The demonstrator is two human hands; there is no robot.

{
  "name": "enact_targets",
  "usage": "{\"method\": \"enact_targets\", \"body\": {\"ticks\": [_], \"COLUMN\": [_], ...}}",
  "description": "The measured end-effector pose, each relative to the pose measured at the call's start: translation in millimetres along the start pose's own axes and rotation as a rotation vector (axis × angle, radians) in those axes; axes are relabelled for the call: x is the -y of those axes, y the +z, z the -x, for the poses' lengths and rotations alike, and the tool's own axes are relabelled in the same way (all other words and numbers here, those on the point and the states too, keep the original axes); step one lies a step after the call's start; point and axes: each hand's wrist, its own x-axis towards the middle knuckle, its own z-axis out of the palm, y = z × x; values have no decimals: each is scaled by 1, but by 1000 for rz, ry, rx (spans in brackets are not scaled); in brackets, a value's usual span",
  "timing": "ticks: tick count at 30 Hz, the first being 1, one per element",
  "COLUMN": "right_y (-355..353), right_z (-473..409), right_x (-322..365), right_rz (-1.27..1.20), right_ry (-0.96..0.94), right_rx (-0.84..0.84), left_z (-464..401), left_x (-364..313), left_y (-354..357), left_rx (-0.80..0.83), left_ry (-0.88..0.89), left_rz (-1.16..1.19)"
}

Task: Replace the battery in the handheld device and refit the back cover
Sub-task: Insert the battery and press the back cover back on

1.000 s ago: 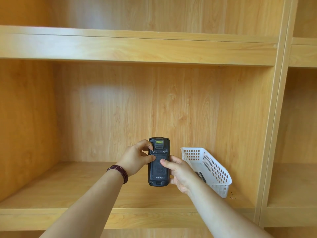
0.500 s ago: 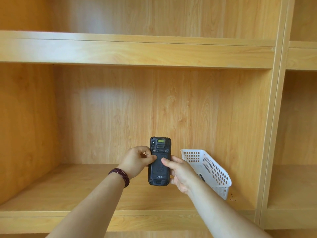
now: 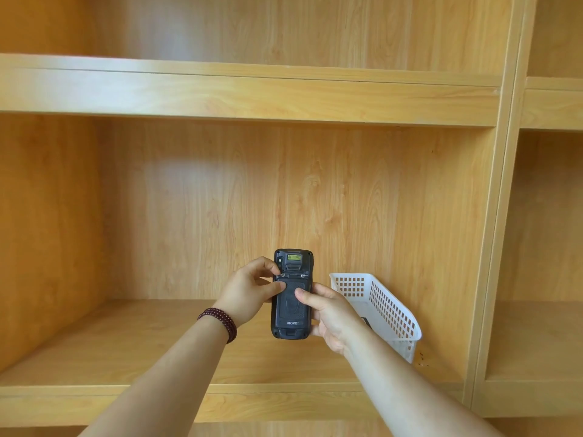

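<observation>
I hold a black handheld device (image 3: 291, 313) upright in front of the shelf, its back towards me with the textured back cover (image 3: 292, 302) in place. My right hand (image 3: 328, 316) grips its right edge, the thumb lying on the cover's upper part. My left hand (image 3: 249, 291) holds the left edge; its thumb rests on the cover and its index finger touches the small latch at the upper left of the cover. No loose battery is visible.
A white perforated plastic basket (image 3: 391, 310) stands on the wooden shelf board (image 3: 126, 348) at the right, close to my right hand, with a dark object partly seen inside. A wooden upright (image 3: 492, 247) borders the compartment on the right. A beaded bracelet is on my left wrist.
The device has stayed almost still. My left index finger has moved up onto the latch at the cover's upper left corner, and my right thumb sits a little higher on the cover.
</observation>
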Motion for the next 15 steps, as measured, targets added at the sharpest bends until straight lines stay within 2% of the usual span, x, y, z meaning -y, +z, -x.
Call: {"method": "enact_targets", "body": {"ticks": [7,11,15], "right_y": [0,-1,0], "right_z": [1,0,-2], "right_x": [-3,-2,2], "right_rz": [-5,1,16], "right_ry": [12,6,3], "right_rx": [-2,4,17], "left_z": [0,2,1], "left_x": [0,-7,-8], "left_y": [4,1,2], "left_rx": [-17,25,51], "left_ry": [-67,-187,-284], "left_rz": [37,299,251]}}
